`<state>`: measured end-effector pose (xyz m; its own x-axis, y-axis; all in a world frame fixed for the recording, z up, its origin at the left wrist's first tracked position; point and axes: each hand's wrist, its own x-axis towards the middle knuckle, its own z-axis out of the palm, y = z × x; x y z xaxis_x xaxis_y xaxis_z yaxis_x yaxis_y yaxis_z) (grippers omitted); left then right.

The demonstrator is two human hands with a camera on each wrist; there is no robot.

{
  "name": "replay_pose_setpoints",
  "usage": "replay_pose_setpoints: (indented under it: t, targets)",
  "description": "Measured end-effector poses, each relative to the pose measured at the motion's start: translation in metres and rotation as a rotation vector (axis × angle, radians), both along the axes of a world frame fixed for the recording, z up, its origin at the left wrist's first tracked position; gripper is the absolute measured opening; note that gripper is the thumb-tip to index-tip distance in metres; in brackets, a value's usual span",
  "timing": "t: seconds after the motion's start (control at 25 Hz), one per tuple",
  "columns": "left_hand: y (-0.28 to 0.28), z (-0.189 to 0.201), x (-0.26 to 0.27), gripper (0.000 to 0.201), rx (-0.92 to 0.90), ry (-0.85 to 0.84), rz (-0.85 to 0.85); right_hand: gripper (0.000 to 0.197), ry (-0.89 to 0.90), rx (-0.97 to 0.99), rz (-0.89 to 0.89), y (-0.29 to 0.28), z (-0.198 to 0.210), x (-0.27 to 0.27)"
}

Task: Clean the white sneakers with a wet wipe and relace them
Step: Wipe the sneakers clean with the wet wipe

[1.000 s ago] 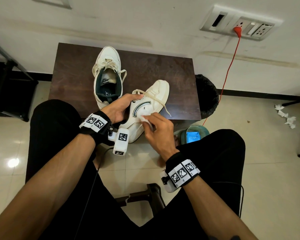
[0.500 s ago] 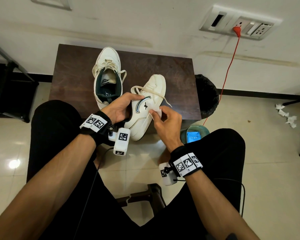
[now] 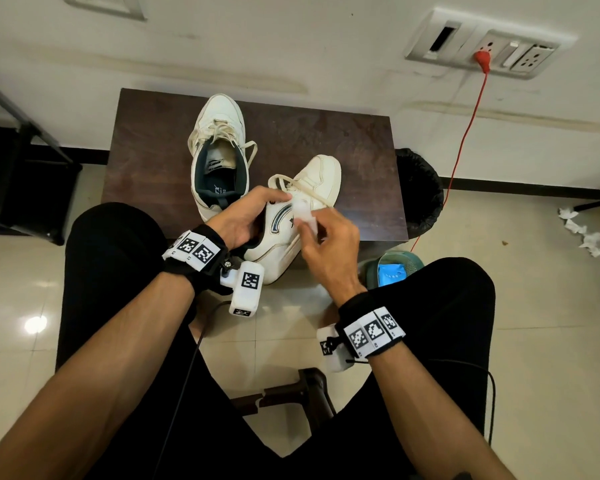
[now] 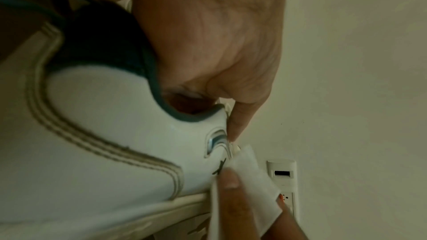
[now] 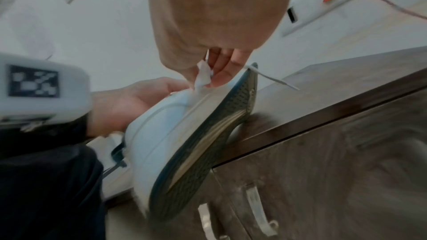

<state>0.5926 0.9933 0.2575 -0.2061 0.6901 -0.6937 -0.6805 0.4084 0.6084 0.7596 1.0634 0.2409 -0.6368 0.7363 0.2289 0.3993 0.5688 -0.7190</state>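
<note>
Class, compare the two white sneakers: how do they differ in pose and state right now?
The far sneaker stands flat on the table, untouched; the near sneaker is tilted on its side, gripped by the left hand. Only the near one has the wipe, pinched by the right hand, on it. Both are white with laces.

A dark brown wooden table [image 3: 146,140] stood against the wall in the upper middle of the head view. One white sneaker [image 3: 219,150] rested flat on it near the centre, its toe toward the wall and its laces loose. The second sneaker [image 3: 312,188], to the right, was tilted on its side, its toe on the table and its heel past the near edge.
</note>
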Motion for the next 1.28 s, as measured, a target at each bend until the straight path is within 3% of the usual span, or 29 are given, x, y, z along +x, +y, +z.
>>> replay_pose_setpoints:
  t: [0.08, 0.24, 0.36, 0.52, 0.68, 0.84, 0.96, 1.08, 1.2, 1.28]
  targets:
    - [0.0, -0.004, 0.0, 0.019, -0.003, 0.032, -0.002, 0.018, 0.022, -0.044, -0.133, 0.011, 0.0, 0.0]
    - [0.001, -0.011, 0.003, 0.027, -0.022, 0.032, -0.034, 0.027, -0.025, 0.036, 0.1, -0.015, 0.009, -0.005]
    - [0.003, -0.01, 0.006, 0.024, -0.033, 0.04, -0.034, 0.032, -0.023, -0.012, -0.092, 0.004, 0.007, -0.006]
    - [0.005, -0.007, 0.007, 0.026, -0.038, 0.026, -0.043, 0.029, -0.011, 0.009, 0.085, -0.02, 0.014, -0.009]
    - [0.005, -0.01, 0.008, 0.029, -0.027, 0.046, -0.06, 0.039, -0.02, 0.0, -0.098, 0.0, 0.012, -0.009]
    - [0.006, -0.012, 0.009, 0.03, -0.03, 0.054, -0.058, 0.02, -0.011, -0.003, 0.057, -0.013, 0.014, -0.01]
    - [0.005, -0.011, 0.008, 0.033, -0.045, 0.064, -0.066, 0.029, -0.042, -0.006, -0.063, -0.003, 0.01, -0.012]
    - [0.006, -0.008, 0.011, 0.03, -0.015, 0.062, -0.067, 0.02, -0.049, 0.005, 0.036, -0.008, 0.014, -0.009]
    - [0.006, -0.008, 0.01, 0.03, -0.018, 0.064, -0.051, 0.034, -0.042, -0.024, -0.065, 0.003, 0.012, -0.008]
    - [0.007, -0.009, 0.009, 0.029, -0.021, 0.058, -0.053, 0.031, -0.02, -0.02, -0.063, 0.0, 0.011, -0.007]
